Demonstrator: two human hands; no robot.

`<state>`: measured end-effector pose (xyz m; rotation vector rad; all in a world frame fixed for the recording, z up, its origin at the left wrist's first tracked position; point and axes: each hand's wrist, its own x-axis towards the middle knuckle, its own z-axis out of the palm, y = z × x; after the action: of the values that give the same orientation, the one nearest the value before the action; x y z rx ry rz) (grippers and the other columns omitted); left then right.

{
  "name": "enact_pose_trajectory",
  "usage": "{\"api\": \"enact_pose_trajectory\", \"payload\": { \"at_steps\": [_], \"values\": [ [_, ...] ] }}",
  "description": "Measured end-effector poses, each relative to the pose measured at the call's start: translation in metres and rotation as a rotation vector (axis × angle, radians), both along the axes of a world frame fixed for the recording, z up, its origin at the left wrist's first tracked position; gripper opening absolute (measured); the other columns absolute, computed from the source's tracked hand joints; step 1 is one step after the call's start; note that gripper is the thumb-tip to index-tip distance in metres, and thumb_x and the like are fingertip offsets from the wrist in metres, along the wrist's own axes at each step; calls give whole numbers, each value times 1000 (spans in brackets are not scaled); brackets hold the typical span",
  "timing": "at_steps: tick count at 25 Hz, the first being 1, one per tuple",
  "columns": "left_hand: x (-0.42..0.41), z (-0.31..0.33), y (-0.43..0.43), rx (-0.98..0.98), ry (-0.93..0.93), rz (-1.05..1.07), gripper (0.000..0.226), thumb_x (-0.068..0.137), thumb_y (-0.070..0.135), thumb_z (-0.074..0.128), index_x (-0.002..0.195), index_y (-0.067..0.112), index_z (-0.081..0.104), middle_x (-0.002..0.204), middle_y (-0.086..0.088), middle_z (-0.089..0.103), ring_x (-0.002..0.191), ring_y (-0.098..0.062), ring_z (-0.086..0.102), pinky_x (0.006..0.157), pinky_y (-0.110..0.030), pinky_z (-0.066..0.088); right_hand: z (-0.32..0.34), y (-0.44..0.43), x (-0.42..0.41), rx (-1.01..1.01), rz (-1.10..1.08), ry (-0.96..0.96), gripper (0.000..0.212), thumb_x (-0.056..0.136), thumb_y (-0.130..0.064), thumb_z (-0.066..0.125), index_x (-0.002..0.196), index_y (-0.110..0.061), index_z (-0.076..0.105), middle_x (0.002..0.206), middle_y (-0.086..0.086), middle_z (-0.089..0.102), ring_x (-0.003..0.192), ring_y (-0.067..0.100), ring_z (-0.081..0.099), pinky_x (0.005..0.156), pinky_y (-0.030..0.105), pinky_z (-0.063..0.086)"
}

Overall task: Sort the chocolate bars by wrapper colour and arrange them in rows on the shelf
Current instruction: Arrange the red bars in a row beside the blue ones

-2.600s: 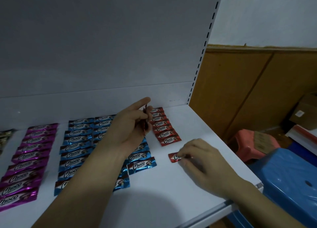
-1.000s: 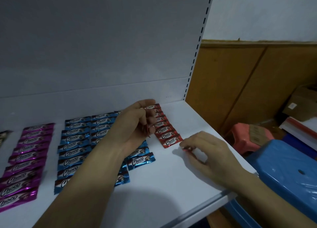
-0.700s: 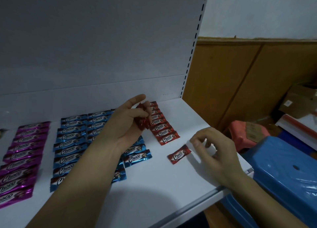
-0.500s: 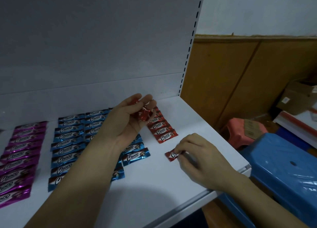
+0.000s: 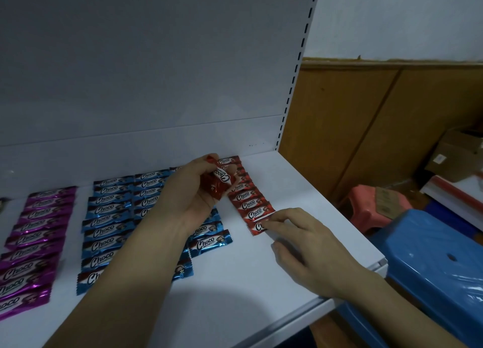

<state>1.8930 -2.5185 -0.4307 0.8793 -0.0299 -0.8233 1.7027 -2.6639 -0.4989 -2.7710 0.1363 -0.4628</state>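
Chocolate bars lie sorted by wrapper colour on the white shelf (image 5: 235,290), seen from the head camera. Purple bars (image 5: 39,230) form a row at the far left. Blue bars (image 5: 107,217) fill two rows beside them, with a few more blue ones partly hidden under the left forearm. The red row (image 5: 248,201) runs from near the back panel (image 5: 156,73) toward the front edge, to the right of the blue ones.

The left hand (image 5: 188,193) hovers above the shelf between blue and red, its fingers curled round a bunch of red bars (image 5: 218,184) held against the thumb. The right hand (image 5: 311,248) sits low over the shelf with its fingers (image 5: 277,223) nearly straight. Their tips press on the front red bar (image 5: 257,228), which lies at the near end of the red row, just beside the bar behind it.

Off the shelf to the right stand a blue plastic stool (image 5: 431,264), a pink stool (image 5: 366,206) and a cardboard box (image 5: 454,154), before wooden panelling (image 5: 352,125).
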Motion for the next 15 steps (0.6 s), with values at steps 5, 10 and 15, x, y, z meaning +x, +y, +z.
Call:
{"api": "enact_pose_trajectory", "payload": {
  "at_steps": [5,10,15],
  "values": [
    [1,-2,0,94,-82,-3,7,96,4,60,96,8,65,96,-17,75,80,-24,73,58,-30,61,1,0,1,-34,10,4,42,99,-45,40,135,-30,56,134,-16,51,120,0,47,96,22,48],
    [-3,-4,2,263,-360,-37,9,91,5,68,86,11,72,83,-10,69,55,-10,50,38,-18,34,14,4,5,271,-39,-182,37,98,-43,53,131,-27,60,127,-18,58,116,6,57,87,18,52],
    [-7,-4,1,361,-593,-149,4,87,11,75,88,15,76,72,-4,64,49,-6,46,42,-21,33,61,5,49,872,-112,-293,29,90,-22,72,117,-18,60,100,-2,74,89,17,74,66,22,55]
  ]
}}
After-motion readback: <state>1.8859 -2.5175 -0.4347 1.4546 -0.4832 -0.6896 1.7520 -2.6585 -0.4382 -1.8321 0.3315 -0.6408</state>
